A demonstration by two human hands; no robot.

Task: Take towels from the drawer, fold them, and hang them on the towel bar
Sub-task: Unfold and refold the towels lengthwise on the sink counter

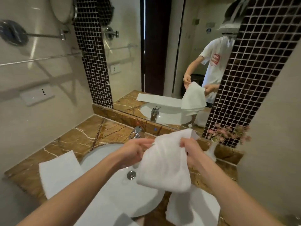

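Note:
A small white towel (164, 163) hangs in the air over the right side of the sink (104, 159). My left hand (135, 152) pinches its upper left edge and my right hand (190, 152) grips its upper right edge. A long white towel (60, 173) lies flat across the counter's left and over the front of the sink. More white towel (192, 207) lies bunched on the counter under my right forearm. A chrome towel bar (44, 35) is fixed to the left wall. No drawer is in view.
The brown marble counter (78, 136) runs along a mirror (159, 54) that reflects me and the towels. A chrome faucet (136, 132) stands behind the sink. A white vase of pink flowers (226, 136) sits at the right. A glass shelf (40, 58) is on the left wall.

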